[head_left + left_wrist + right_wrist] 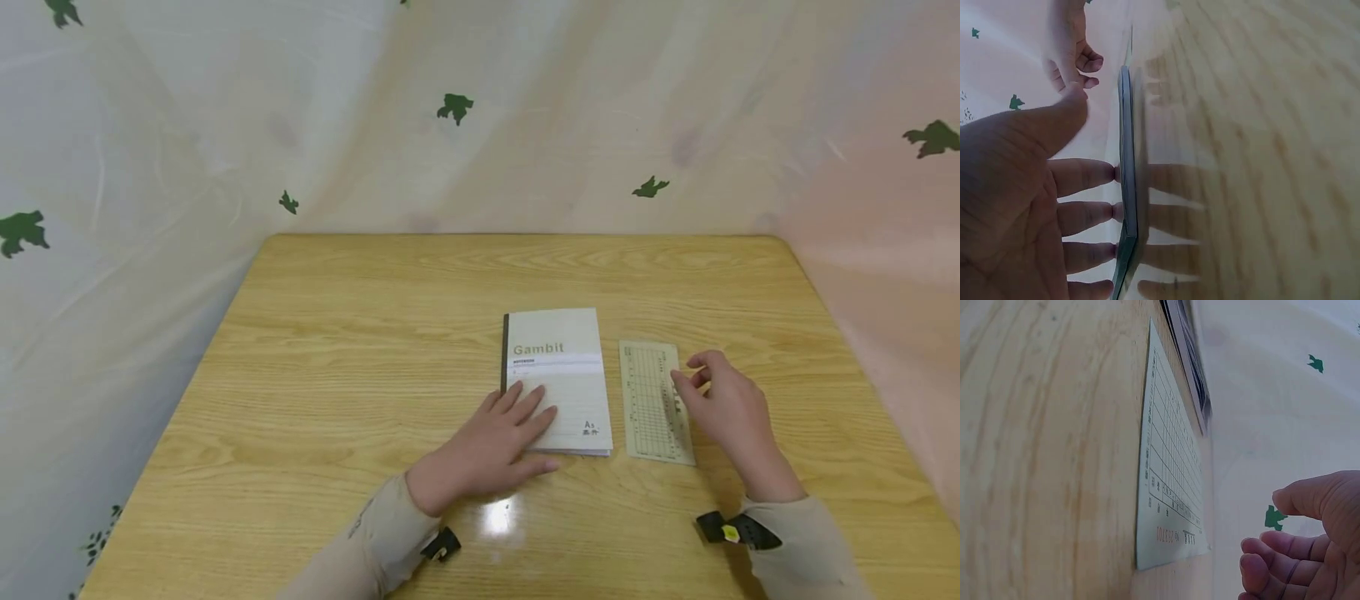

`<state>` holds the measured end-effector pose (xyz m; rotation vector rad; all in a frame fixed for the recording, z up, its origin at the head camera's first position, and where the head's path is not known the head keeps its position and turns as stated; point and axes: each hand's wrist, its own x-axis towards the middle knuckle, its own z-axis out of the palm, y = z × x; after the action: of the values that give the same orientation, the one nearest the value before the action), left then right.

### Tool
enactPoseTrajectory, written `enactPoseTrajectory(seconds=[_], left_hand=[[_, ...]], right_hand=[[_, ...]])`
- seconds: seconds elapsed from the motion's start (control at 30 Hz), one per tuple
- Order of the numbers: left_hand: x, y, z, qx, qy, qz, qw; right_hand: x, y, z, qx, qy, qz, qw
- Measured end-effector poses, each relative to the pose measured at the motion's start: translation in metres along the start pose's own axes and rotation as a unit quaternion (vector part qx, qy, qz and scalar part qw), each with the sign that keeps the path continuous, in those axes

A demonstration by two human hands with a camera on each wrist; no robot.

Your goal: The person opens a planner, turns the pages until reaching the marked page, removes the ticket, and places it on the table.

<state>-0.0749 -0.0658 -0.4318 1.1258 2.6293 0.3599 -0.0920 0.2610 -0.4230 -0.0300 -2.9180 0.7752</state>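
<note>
A white notebook [558, 375] with a dark spine and "Gambit" on its cover lies closed on the table. My left hand [491, 442] rests on its lower left part, fingers spread and fairly straight; in the left wrist view the fingertips [1107, 212] touch the cover. To the right of the notebook lies a pale printed form [656, 404] with a grid, flat on the wood. Over the form's right edge is my right hand [731, 408], its fingers loosely bent and holding nothing. The right wrist view shows this hand apart from the form [1172, 481].
The wooden table [360, 333] has rounded far corners. A pale curtain [525, 150] with green leaf-like shapes hangs behind it and along both sides. Dark straps [738, 531] sit at both wrists.
</note>
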Motion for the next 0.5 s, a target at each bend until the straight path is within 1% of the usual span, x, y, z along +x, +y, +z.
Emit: enactPoseTrajectory(seconds=[0.1, 0.2, 0.33, 0.4, 0.5], left_hand=[[0.002, -0.001, 0.002, 0.018, -0.018, -0.007, 0.9996], [0.003, -0.001, 0.003, 0.03, -0.025, -0.013, 0.9991], [0.004, -0.003, 0.002, 0.026, -0.023, -0.019, 0.9992], [0.004, -0.004, 0.002, 0.016, -0.019, -0.022, 0.9994], [0.003, -0.008, 0.003, -0.003, -0.003, -0.033, 0.9995]], right_hand=[[0.0, 0.0, 0.0, 0.0, 0.0, -0.001, 1.0], [0.0, -0.001, 0.001, 0.0, 0.004, -0.005, 1.0], [-0.001, -0.005, 0.005, 0.003, 0.008, -0.02, 0.9998], [-0.002, -0.008, 0.007, 0.002, 0.01, -0.028, 0.9995], [-0.003, -0.012, 0.011, -0.006, 0.009, -0.042, 0.9991]])
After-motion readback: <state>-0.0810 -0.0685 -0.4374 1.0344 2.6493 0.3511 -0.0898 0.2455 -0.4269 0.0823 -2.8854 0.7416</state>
